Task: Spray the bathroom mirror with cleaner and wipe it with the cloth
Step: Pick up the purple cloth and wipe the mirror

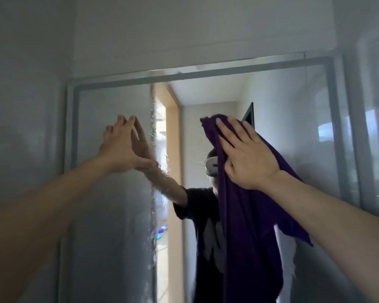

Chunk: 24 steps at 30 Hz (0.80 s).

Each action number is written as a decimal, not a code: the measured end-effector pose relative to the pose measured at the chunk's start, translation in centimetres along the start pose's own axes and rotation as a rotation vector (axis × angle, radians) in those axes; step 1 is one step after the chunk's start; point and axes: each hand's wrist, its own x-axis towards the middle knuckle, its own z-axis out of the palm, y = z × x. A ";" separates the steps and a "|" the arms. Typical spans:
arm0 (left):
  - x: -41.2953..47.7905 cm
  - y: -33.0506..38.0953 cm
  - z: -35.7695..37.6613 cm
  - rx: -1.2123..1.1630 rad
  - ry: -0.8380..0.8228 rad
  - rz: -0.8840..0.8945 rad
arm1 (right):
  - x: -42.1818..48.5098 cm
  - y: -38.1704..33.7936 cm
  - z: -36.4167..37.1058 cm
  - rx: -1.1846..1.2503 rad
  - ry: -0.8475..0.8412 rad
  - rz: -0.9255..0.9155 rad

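Note:
The framed bathroom mirror (293, 127) fills the wall ahead. Its left part (109, 215) is fogged with cleaner, and a strip of droplets (153, 193) runs down the border to the clear middle. My right hand (247, 154) presses a purple cloth (249, 226) flat against the upper middle of the glass, and the cloth hangs down below it. My left hand (120, 145) rests with its fingertips on the fogged glass, fingers together, holding nothing. No spray bottle is in view.
The mirror's grey frame (184, 75) runs along the top and both sides. A white wall (184, 29) rises above it. The reflection shows a person in a dark shirt, a wooden door frame and a hallway.

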 end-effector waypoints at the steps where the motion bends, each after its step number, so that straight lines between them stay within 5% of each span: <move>1: 0.2 -0.5 -0.3 0.010 -0.005 0.018 | 0.8 0.4 -0.4 0.013 0.008 0.034; 12: -0.4 0.1 -0.4 0.061 0.025 0.047 | 11.7 -2.9 -1.9 0.113 0.094 0.196; 24: -0.7 -0.4 -1.4 0.035 -0.053 0.042 | 5.9 -14.6 1.4 0.115 0.020 -0.151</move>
